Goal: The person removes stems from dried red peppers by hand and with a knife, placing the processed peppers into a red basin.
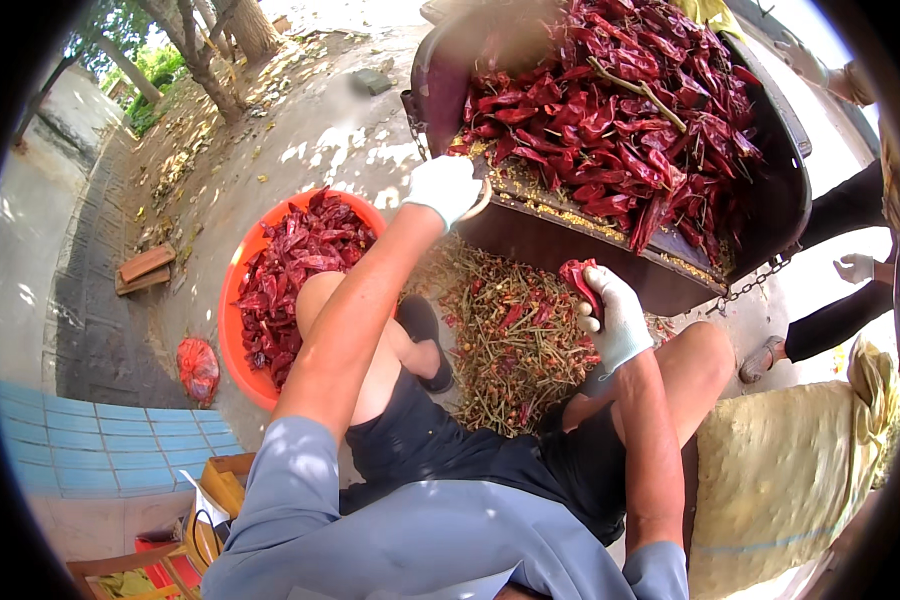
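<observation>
My left hand, in a white glove, is closed at the near left corner of the dark cart. A pale curved loop sticks out beside its fingers; I cannot make out what it belongs to. In front of my right knee, my right hand, also gloved, grips a dried red chili pepper. A large heap of dried red chili peppers fills the cart, with a bare stalk lying on top. Yellow seeds line its near edge.
An orange tub of dried peppers stands by my left leg. Cut stems lie heaped between my feet. A full woven sack is at my right. Another person's legs and hand are beyond it. A red plastic bag lies left.
</observation>
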Available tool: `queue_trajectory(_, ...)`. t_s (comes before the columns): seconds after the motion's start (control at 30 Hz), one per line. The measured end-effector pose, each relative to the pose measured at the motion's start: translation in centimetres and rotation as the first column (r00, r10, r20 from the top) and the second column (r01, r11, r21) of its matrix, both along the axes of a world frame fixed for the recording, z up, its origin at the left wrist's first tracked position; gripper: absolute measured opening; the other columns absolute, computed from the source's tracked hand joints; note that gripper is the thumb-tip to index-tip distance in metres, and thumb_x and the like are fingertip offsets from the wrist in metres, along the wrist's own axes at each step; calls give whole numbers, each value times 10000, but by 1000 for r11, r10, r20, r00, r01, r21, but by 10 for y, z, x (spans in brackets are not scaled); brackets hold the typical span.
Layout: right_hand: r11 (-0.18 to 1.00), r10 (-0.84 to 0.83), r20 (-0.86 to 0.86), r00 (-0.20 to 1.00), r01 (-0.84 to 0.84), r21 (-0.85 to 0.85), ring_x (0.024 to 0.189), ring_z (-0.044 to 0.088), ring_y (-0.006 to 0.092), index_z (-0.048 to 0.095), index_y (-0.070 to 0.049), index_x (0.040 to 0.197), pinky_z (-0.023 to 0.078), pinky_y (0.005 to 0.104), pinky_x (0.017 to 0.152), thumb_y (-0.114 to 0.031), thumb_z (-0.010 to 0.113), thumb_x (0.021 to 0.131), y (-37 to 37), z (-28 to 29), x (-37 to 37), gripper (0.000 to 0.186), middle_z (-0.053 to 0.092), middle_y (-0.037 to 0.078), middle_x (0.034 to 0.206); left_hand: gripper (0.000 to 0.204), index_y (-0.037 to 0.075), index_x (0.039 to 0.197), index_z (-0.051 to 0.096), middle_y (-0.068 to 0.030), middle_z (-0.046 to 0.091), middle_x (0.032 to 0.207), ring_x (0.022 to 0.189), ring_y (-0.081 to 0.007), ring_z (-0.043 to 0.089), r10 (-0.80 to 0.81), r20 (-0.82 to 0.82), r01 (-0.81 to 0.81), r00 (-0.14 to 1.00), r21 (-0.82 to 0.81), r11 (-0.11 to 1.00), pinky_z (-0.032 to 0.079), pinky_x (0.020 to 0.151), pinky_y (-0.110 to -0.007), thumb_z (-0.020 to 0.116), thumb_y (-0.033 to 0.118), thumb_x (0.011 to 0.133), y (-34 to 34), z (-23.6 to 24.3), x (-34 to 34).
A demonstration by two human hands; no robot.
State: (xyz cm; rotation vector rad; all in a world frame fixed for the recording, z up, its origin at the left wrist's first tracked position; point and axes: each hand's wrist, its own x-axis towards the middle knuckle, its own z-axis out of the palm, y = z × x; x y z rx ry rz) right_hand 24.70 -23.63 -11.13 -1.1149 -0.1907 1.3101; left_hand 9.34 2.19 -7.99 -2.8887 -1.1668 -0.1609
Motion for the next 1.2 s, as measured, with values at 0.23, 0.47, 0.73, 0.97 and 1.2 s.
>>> queue_trajectory(0.23,999,-32,-17,999,33,26,513,494,62,584,-103,991,343,174,360,-183,553,991,5,-4,-1,86,590,-4,814,381,85,983,695,-160,714,903,877,-336,699,40,-26,-41,999,-54,998,544,757,-441,614,436,860,9,2,24)
queue_trajectory(0.47,999,-31,25,999,31,-11,518,484,55,597,-99,966,337,183,391,-246,549,1005,10,1,-14,160,587,-9,775,555,48,1313,607,-99,702,1035,877,-176,679,-37,422,283,906,-537,795,536,803,-324,717,376,879,-91,15,-2)
queue_trajectory(0.73,987,141,-224,964,-118,113,434,514,116,595,-82,1043,336,228,304,-320,457,1036,25,-31,-31,275,593,17,713,368,18,1205,640,-51,687,1050,955,-102,626,238,622,488,746,-754,440,513,873,-290,717,223,910,-144,-11,-6)
queue_trajectory(0.97,958,196,-166,967,-153,241,649,647,202,501,-72,1346,500,285,505,-447,421,1051,16,14,-37,484,676,142,978,234,-15,1112,624,-78,696,1004,912,-129,662,431,759,600,488,-650,466,532,843,-290,631,167,965,-133,-11,-9)
queue_trajectory(1.2,853,-86,996,-33,514,91,941,688,272,605,-33,1251,538,371,828,-333,717,879,17,-5,52,491,695,140,1113,289,-10,1236,513,-113,639,1024,902,-233,683,762,575,787,297,-599,146,604,843,-404,517,3,947,-114,1,-23)
